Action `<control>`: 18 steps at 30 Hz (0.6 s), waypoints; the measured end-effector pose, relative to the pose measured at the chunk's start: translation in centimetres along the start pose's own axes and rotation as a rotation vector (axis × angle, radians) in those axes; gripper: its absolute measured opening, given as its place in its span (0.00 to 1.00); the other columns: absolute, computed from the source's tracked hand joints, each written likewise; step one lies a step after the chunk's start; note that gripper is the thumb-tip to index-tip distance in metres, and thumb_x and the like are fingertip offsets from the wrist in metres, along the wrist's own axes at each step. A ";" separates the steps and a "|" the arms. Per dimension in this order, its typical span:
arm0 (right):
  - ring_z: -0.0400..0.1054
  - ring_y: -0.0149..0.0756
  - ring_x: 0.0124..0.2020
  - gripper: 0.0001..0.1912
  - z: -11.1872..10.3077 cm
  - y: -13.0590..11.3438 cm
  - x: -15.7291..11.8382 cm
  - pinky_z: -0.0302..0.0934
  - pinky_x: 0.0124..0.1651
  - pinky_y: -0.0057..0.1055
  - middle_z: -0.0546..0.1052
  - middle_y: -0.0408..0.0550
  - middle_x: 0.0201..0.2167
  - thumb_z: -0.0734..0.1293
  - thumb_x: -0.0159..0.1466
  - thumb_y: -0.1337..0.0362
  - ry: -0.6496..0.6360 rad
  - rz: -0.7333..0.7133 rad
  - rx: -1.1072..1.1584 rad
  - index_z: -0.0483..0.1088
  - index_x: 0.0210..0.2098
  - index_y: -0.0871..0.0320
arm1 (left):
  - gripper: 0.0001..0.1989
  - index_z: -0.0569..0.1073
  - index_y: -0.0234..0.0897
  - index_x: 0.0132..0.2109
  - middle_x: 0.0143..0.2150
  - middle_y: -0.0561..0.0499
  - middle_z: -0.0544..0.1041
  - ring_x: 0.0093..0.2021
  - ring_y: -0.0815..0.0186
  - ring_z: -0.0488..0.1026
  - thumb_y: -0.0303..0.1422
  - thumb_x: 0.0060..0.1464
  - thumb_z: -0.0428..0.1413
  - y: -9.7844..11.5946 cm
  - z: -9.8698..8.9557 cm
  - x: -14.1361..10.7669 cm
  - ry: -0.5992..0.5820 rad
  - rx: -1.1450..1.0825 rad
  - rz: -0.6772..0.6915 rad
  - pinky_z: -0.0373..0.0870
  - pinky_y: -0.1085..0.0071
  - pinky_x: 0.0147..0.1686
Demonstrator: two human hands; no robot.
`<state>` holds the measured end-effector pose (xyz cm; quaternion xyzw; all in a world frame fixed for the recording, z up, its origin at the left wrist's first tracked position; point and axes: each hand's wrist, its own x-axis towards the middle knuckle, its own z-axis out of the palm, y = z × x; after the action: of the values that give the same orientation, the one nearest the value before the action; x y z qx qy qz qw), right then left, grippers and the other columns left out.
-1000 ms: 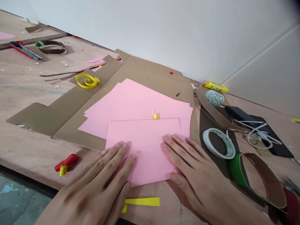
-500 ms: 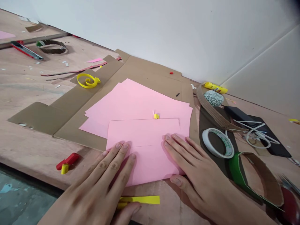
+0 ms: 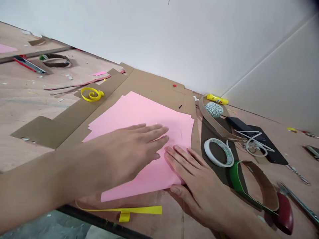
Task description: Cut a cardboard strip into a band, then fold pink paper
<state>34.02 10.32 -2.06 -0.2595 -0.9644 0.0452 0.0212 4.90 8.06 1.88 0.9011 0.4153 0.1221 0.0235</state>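
Note:
Several pink paper sheets (image 3: 142,109) lie overlapped on a flattened piece of brown cardboard (image 3: 149,79), and another pink sheet (image 3: 124,191) is on top of them toward me. My right hand (image 3: 196,182) rests flat on the right side of that near sheet, fingers spread. Over its middle is my left hand (image 3: 134,146), fingers stretched to the right and slightly blurred; whether it touches the paper I cannot tell. It covers much of the near sheet. A yellow paper strip (image 3: 144,210) lies by the table's front edge.
Right of the paper are a tape roll (image 3: 207,152), a green-and-brown cardboard ring (image 3: 267,186), a ball of twine (image 3: 214,109), a yellow glue stick (image 3: 217,99), a black phone (image 3: 276,154) with a white cable, and scissors (image 3: 285,212). A yellow coil (image 3: 91,96) and a utility knife (image 3: 30,64) lie left.
My left hand has swept from the near sheet's left edge up and right across its middle. My right hand stays on the right side. The view has shifted slightly.

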 end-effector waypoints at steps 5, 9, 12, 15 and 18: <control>0.56 0.54 0.77 0.33 -0.2 0.0 0.2 0.60 0.72 0.64 0.60 0.51 0.77 0.57 0.80 0.52 0.032 -0.019 0.023 0.54 0.77 0.63 | 0.27 0.55 0.35 0.79 0.81 0.48 0.53 0.82 0.68 0.39 0.34 0.79 0.40 -1.8 1.6 0.7 -0.172 -0.011 0.146 0.33 0.67 0.80; 0.56 0.58 0.77 0.33 -0.4 0.1 0.3 0.60 0.71 0.66 0.60 0.53 0.77 0.57 0.79 0.51 0.032 -0.024 0.040 0.56 0.76 0.66 | 0.28 0.54 0.36 0.79 0.81 0.49 0.52 0.82 0.71 0.38 0.27 0.77 0.41 -1.7 2.2 0.0 -0.174 -0.042 0.148 0.31 0.68 0.80; 0.54 0.54 0.78 0.34 -0.2 0.2 0.2 0.58 0.73 0.64 0.60 0.53 0.77 0.58 0.79 0.52 0.020 -0.014 0.047 0.53 0.77 0.64 | 0.28 0.57 0.35 0.77 0.80 0.47 0.55 0.81 0.70 0.41 0.25 0.76 0.37 -1.7 2.5 -0.1 -0.155 -0.098 0.132 0.36 0.64 0.80; 0.53 0.52 0.78 0.34 -0.1 0.3 0.0 0.56 0.74 0.62 0.59 0.53 0.78 0.58 0.79 0.52 0.017 -0.021 0.048 0.51 0.78 0.63 | 0.31 0.54 0.38 0.79 0.81 0.48 0.54 0.82 0.70 0.41 0.21 0.73 0.39 -1.7 2.9 -0.1 -0.136 -0.119 0.118 0.39 0.63 0.81; 0.52 0.51 0.78 0.34 0.0 0.3 -0.2 0.54 0.75 0.61 0.59 0.52 0.78 0.57 0.80 0.51 0.016 -0.022 0.048 0.50 0.78 0.62 | 0.33 0.50 0.40 0.80 0.81 0.49 0.51 0.82 0.69 0.40 0.22 0.72 0.41 -1.7 2.9 -0.2 -0.159 -0.102 0.116 0.38 0.62 0.81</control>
<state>34.31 10.50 -2.08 -0.2487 -0.9657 0.0662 0.0355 4.20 9.18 -1.24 0.9282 0.3524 0.0726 0.0950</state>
